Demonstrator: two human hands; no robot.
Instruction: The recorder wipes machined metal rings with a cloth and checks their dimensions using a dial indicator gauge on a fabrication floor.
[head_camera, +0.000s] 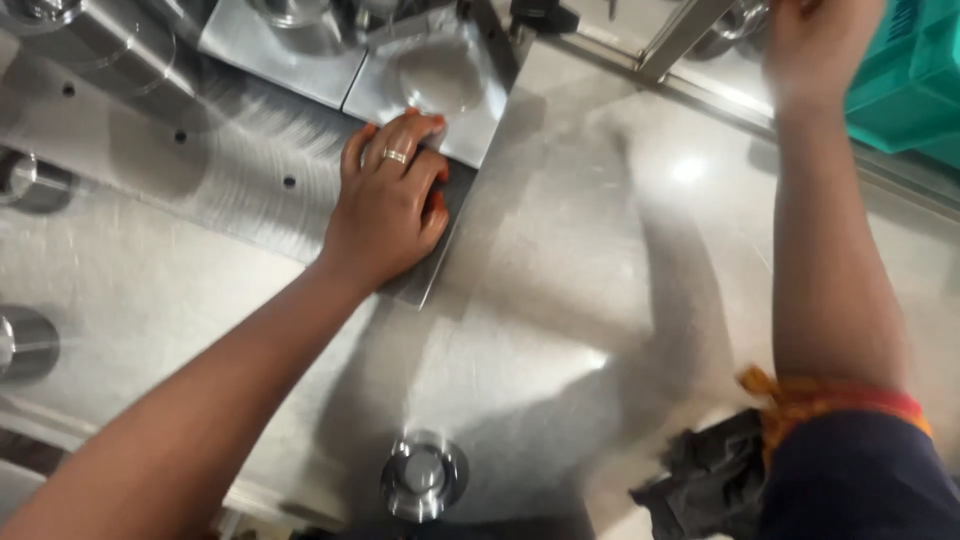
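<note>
We are looking down at our two bare hands over a shiny steel desk (560, 250). Our left hand (388, 200) is lying flat, palm down, fingers together and slightly curled, pressing on the corner of a grey metal plate (230, 170) that is sitting on the desk. A ring (395, 156) is showing on one finger, and the fingertips are touching the near edge of a square mould block with a round hollow (440, 80), just beyond the hand. A second, similar block (285, 45) is lying beside it, further to the left of that hand. The hand is not gripping anything; it is only bearing down on the plate.

Our right hand (815, 40) is reaching far up and away, well apart from the left, at the top edge of the view beside a teal plastic crate (905, 80). Its fingers are cut off by the frame, so we cannot tell whether they are holding anything.

Nearer to us than the left hand, a round steel knob (423, 476) is standing on the desk. By our right elbow a dark crumpled cloth (710, 480) is lying.
</note>
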